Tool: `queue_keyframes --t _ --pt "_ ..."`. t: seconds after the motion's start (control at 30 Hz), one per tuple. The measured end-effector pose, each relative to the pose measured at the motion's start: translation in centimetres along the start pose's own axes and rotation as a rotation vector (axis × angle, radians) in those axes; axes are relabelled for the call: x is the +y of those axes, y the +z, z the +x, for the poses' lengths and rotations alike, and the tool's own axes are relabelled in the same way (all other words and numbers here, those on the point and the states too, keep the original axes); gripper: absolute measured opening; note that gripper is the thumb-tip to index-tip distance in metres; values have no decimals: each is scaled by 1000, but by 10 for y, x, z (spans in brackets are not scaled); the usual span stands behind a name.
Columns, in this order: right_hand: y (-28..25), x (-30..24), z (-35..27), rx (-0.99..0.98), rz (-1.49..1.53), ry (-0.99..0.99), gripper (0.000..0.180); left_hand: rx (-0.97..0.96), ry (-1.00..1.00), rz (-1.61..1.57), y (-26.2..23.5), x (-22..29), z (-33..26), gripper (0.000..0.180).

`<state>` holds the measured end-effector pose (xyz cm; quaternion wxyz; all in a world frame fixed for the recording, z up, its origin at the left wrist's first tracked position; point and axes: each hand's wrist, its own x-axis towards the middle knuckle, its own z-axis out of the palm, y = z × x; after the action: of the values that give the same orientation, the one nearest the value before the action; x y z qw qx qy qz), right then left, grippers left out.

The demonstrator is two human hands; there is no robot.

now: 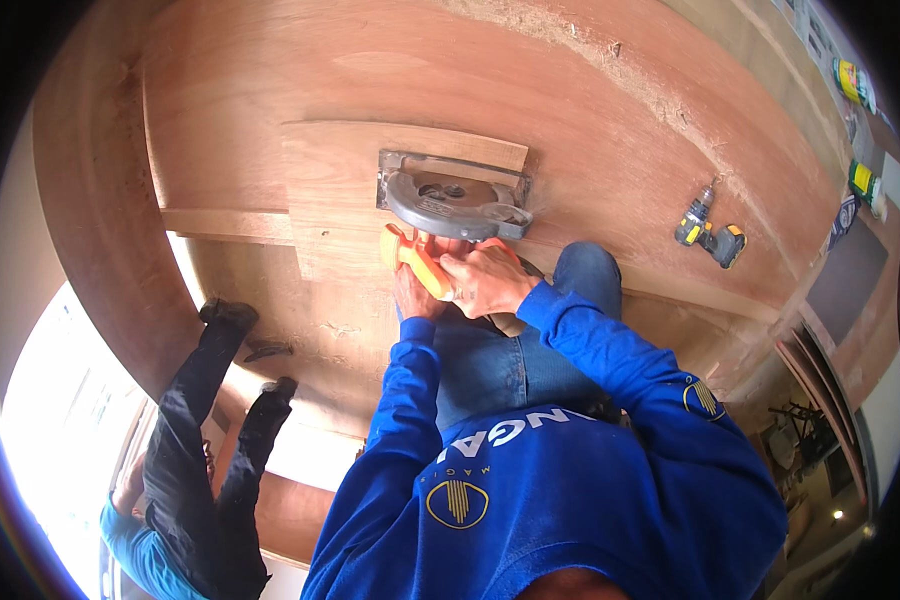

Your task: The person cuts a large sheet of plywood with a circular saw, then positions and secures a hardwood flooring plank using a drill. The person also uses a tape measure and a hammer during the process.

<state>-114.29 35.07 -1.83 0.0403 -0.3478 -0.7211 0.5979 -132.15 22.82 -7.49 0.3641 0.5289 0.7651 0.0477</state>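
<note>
A circular saw [458, 213] with a grey blade guard and an orange handle rests on a cut piece of plywood [328, 185]. Its flat base plate lies along the far side of the saw, near the piece's right end. My left hand [416, 296] is closed round the left part of the orange handle. Beside it, my right hand [494, 281] also grips the handle, fingers curled round it. The blade is hidden under the guard and base. My bent knee in jeans is just right of the saw.
A yellow and black cordless drill [708, 234] lies on the large plywood sheet [610, 130] to the right. Sawdust [660, 105] streaks the far side. At left, another person's dark-trousered legs [192, 430] stand close by. Yellow and green containers [854, 84] sit at the far right.
</note>
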Motion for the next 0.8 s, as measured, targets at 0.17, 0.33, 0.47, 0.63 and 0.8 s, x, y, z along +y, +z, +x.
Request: queue_keyframes --t 0.17,0.33,0.47,0.63,0.8 --pt "1 1 0 -8 -12 17 28 -37 -34 -20 3 -2 1 50" --pt "-1 0 1 -7 -9 13 29 -57 -60 -35 5 -6 -1 50" --pt "-1 -1 1 48 -20 2 29 -20 -49 -58 4 -3 0 52" --pt "0 -1 1 64 -9 -1 29 -21 -68 -34 -2 5 1 51" --pt "2 1 2 -1 -8 42 27 35 -56 -137 0 6 2 52"
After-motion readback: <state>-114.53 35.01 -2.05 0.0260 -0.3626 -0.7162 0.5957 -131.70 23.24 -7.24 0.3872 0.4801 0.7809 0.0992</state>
